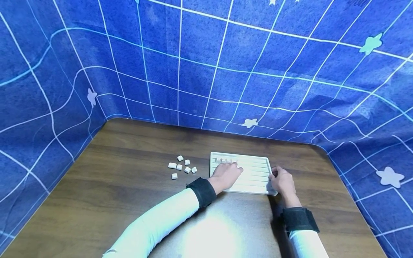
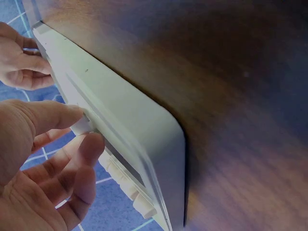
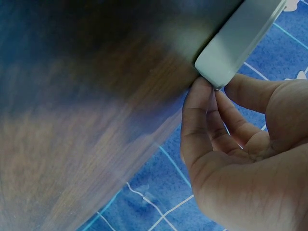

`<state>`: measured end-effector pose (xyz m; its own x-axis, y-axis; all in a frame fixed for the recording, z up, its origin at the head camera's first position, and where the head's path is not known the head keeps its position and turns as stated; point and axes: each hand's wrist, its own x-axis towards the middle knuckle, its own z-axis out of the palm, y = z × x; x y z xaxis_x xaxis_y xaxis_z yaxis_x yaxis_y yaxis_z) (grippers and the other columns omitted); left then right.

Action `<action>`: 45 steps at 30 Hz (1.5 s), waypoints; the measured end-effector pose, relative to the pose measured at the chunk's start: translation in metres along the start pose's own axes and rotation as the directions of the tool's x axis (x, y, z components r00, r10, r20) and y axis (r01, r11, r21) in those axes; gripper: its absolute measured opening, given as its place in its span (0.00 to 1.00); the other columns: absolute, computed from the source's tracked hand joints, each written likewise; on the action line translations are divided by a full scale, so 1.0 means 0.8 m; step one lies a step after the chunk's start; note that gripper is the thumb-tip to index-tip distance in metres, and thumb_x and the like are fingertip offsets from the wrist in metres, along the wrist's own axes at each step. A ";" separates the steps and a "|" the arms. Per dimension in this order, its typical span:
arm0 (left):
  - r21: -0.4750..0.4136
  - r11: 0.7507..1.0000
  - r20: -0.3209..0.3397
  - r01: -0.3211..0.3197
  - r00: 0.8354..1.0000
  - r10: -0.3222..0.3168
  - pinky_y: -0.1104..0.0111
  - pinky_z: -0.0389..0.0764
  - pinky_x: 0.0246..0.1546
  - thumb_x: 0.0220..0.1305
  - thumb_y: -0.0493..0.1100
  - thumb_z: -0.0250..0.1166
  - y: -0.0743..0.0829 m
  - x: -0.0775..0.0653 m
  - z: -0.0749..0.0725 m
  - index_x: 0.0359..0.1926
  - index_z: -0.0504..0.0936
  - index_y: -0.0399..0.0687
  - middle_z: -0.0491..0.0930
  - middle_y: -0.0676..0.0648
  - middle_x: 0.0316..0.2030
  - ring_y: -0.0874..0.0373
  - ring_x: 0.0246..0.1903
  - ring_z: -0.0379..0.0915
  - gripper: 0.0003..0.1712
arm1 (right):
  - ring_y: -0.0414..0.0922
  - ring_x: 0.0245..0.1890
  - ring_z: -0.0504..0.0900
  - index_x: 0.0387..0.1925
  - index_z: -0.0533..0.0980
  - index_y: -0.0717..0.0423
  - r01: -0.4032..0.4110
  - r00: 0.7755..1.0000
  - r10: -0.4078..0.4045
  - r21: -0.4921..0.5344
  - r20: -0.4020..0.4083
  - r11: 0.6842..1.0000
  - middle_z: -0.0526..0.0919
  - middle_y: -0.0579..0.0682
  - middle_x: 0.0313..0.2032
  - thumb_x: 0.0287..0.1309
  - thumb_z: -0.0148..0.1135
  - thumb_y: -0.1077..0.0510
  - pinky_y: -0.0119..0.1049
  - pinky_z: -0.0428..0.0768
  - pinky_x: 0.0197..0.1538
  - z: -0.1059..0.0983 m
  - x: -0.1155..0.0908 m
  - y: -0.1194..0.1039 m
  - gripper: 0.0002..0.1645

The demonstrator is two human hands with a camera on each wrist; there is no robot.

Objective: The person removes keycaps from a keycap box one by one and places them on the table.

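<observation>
Head: white tray [image 1: 255,176] on the table [image 1: 145,200], long axis roughly left-right. My left hand [image 1: 227,175] is over its left half, near the seated row [image 1: 223,160]; loose pieces [image 1: 179,167] lie left of the tray, left hand nearer. My fingers block the slot beside the row.
Left wrist: I'm pinching a white piece [image 2: 83,127] over the tray.
Right wrist: right hand [image 3: 236,139] grips the tray's right end.

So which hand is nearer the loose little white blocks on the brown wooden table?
Left. The left hand is over the white rectangular tray, right of the loose blocks; the right hand is farther, at the tray's right end.
</observation>
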<state>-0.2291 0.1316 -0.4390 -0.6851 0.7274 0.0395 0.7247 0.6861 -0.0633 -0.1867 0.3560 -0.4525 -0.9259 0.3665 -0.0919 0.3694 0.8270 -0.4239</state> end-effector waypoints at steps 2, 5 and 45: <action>-0.005 1.000 -0.005 0.002 1.000 -0.002 0.65 0.82 0.33 0.71 0.38 0.54 -0.003 -0.003 -0.002 0.50 0.81 0.56 0.81 0.50 0.43 0.57 0.38 0.80 0.13 | 0.60 0.50 0.78 0.54 0.74 0.62 0.004 1.000 -0.004 0.007 -0.002 1.000 0.81 0.63 0.49 0.66 0.53 0.58 0.55 0.75 0.52 0.000 0.000 0.000 0.18; -0.016 1.000 -0.024 0.006 1.000 -0.006 0.65 0.82 0.32 0.71 0.38 0.55 -0.011 -0.010 -0.006 0.52 0.81 0.57 0.81 0.50 0.43 0.57 0.37 0.80 0.14 | 0.60 0.48 0.79 0.52 0.74 0.64 0.020 1.000 -0.020 0.011 -0.011 1.000 0.81 0.63 0.46 0.65 0.53 0.58 0.54 0.75 0.50 0.000 -0.002 -0.002 0.18; -0.177 0.969 -0.157 0.171 0.967 -0.199 0.64 0.76 0.23 0.54 0.37 0.62 -0.139 -0.144 -0.002 0.32 0.78 0.49 0.75 0.49 0.31 0.60 0.25 0.70 0.03 | 0.63 0.50 0.78 0.54 0.73 0.61 0.035 0.999 -0.035 -0.011 0.027 0.999 0.80 0.63 0.48 0.66 0.50 0.57 0.57 0.75 0.49 -0.003 -0.003 -0.002 0.19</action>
<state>-0.2309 -0.0283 -0.4352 -0.7956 0.5693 0.2071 0.5984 0.7918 0.1221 -0.1848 0.3546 -0.4492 -0.9399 0.3259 -0.1016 0.3377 0.8441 -0.4165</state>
